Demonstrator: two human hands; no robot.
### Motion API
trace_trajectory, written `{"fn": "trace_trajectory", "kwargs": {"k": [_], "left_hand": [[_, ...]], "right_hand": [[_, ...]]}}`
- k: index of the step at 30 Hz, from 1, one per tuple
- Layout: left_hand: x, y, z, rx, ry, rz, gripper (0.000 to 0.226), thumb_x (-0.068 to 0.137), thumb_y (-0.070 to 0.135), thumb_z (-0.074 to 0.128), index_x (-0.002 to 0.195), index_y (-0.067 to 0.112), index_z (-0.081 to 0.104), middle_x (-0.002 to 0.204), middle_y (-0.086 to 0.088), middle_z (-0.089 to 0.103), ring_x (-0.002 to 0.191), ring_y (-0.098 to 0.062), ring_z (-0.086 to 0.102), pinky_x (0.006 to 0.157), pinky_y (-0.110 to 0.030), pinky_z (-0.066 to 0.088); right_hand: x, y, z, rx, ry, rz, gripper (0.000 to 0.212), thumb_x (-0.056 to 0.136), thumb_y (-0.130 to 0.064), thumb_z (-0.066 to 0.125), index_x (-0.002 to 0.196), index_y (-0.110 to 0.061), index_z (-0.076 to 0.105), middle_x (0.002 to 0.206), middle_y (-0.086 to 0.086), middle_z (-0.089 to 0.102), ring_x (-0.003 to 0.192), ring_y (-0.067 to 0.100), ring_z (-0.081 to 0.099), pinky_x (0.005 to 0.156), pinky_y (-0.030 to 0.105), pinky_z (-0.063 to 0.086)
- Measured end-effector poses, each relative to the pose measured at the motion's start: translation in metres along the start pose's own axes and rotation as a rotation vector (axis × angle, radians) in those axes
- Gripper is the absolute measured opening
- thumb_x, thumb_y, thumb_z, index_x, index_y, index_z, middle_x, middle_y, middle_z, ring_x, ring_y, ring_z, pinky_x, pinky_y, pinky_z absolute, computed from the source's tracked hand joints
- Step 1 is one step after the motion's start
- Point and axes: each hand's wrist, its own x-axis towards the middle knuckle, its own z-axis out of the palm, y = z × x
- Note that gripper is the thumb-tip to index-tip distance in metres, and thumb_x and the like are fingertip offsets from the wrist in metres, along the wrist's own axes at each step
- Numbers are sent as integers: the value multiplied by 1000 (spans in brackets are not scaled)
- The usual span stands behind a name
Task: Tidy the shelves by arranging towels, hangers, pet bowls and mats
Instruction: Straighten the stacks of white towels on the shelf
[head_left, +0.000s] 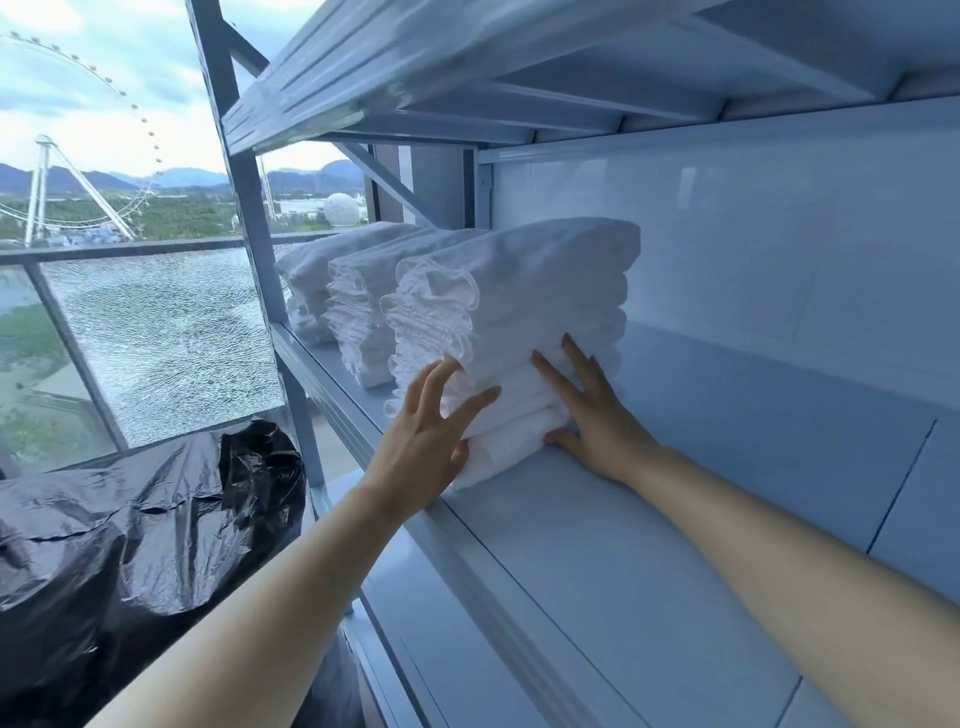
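Note:
Three stacks of folded white towels stand in a row on a pale metal shelf (649, 519). The nearest stack (519, 312) is the tallest. My left hand (431, 436) presses against its front face with spread, straight fingers. My right hand (597, 415) lies flat against the stack's right side, thumb low by the shelf board. Further left stand the middle stack (363, 306) and the far stack (311, 275). No hangers, pet bowls or mats are in view.
The shelf runs on bare to the right of the towels, under an upper shelf (467, 67). A metal upright (249, 218) stands at the left end. A black plastic bag (130, 545) bulges low on the left, in front of a glass window.

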Motion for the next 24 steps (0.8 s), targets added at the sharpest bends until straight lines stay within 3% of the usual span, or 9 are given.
{"fn": "trace_trajectory", "kwargs": {"k": [3,8,10,16,21,24], "left_hand": [[-1,-2,3,-2,5,-37,71,62,-6,72,127,19,57,136,-22,40,127,-43,40,75,-40,54],[-4,-3,6,5,48,-72,70,66,-6,73,129,20,55,137,-20,44,126,-38,44,76,-38,54],[-6,-1,6,8,62,-76,66,70,-2,74,129,20,56,136,-18,46,125,-36,46,76,-39,54],[-8,0,6,21,93,-44,44,80,12,70,123,15,61,132,-15,53,124,-31,50,80,-41,55],[-10,0,8,70,129,6,60,68,-3,78,123,16,60,134,-13,50,125,-27,45,88,-36,50],[-8,3,6,125,123,46,71,67,-9,74,129,19,55,144,-11,37,134,-28,33,102,-42,39]], "right_hand": [[7,2,5,7,11,-3,93,84,-22,67,144,-40,-3,155,-5,-20,143,34,-5,111,45,26],[11,4,14,42,81,-19,94,84,-20,67,138,-47,-6,151,-14,-20,144,31,-3,112,47,22],[9,5,16,53,135,-18,96,82,-18,69,138,-48,-2,150,-18,-16,144,32,2,112,48,26],[7,7,15,29,178,-7,87,79,-23,72,144,-43,18,157,-9,0,143,26,13,102,47,41],[5,7,16,-25,205,-2,80,80,-28,69,144,-41,22,157,-5,6,142,25,17,104,46,39],[6,8,18,-28,205,-8,78,82,-29,67,144,-41,21,157,-6,5,142,25,16,106,44,37]]}}
